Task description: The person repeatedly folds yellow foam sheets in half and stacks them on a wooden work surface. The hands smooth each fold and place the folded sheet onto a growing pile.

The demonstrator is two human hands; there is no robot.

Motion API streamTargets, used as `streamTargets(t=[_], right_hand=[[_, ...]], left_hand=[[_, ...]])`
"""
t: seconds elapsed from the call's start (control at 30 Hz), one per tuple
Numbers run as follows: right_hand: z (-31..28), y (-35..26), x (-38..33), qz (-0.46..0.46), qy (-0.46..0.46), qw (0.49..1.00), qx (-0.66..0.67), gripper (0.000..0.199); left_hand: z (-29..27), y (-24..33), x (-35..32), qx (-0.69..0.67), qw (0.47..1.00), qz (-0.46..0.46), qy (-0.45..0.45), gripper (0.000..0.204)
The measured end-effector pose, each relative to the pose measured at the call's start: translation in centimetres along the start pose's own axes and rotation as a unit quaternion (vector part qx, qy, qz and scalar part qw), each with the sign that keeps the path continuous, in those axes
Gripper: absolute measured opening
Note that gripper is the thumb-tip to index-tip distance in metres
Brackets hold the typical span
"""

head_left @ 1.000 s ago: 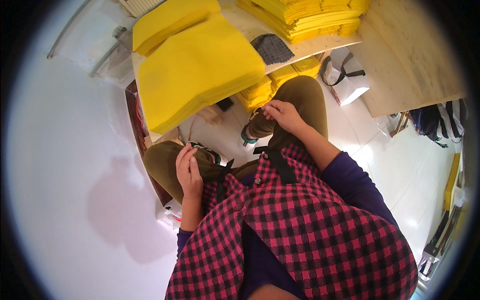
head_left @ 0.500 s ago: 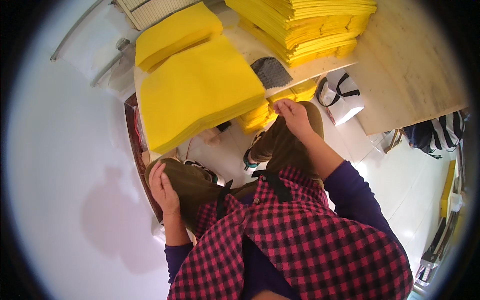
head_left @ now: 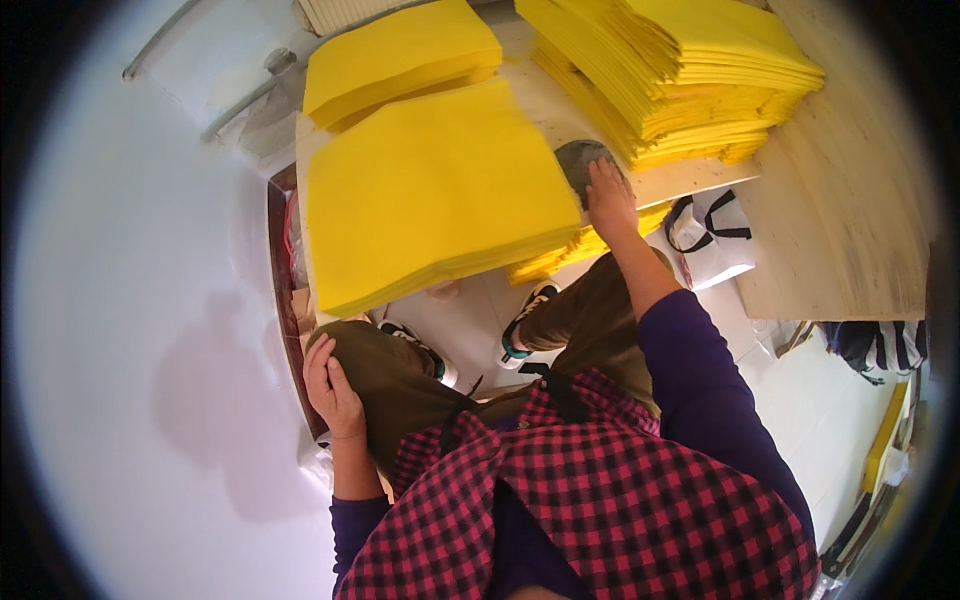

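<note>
My right hand (head_left: pixel 610 200) reaches over the table (head_left: pixel 692 181) and lies on a dark grey, rounded cloth-like pad (head_left: pixel 577 165), its fingers stretched out across the pad. To the left of that pad is a wide stack of yellow sheets (head_left: pixel 430 190) with soft, fabric-like faces. Behind it sits a smaller yellow stack (head_left: pixel 405 55). A tall pile of folded yellow pieces (head_left: pixel 700 90) stands to the right of the pad. My left hand (head_left: pixel 333 390) rests on my left knee with its fingers extended, holding nothing.
Below the tabletop are more yellow pieces (head_left: pixel 545 262) and a white bag with black handles (head_left: pixel 722 240). A wooden panel (head_left: pixel 850 200) rises at the right. A white wall (head_left: pixel 150 300) bounds the left side. My shoes (head_left: pixel 525 320) are on the pale tiled floor.
My right hand has gone from above my right knee forward onto the dark grey pad. The left hand stays on the knee. The view has shifted slightly.
</note>
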State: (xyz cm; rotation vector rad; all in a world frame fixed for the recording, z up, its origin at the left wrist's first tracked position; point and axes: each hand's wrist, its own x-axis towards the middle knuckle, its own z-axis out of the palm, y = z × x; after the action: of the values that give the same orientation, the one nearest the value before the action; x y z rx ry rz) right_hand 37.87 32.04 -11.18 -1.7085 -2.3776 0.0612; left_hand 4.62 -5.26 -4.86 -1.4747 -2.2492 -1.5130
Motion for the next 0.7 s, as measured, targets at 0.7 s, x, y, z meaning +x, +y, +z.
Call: streamTargets(t=[0.7], right_hand=[[-8.6,-10.6,4.8,-0.267,0.044,0.943,0.193,0.02]], left_hand=[[5.4,-3.9,18.6,0.073,0.965,0.127,-0.218,0.016]])
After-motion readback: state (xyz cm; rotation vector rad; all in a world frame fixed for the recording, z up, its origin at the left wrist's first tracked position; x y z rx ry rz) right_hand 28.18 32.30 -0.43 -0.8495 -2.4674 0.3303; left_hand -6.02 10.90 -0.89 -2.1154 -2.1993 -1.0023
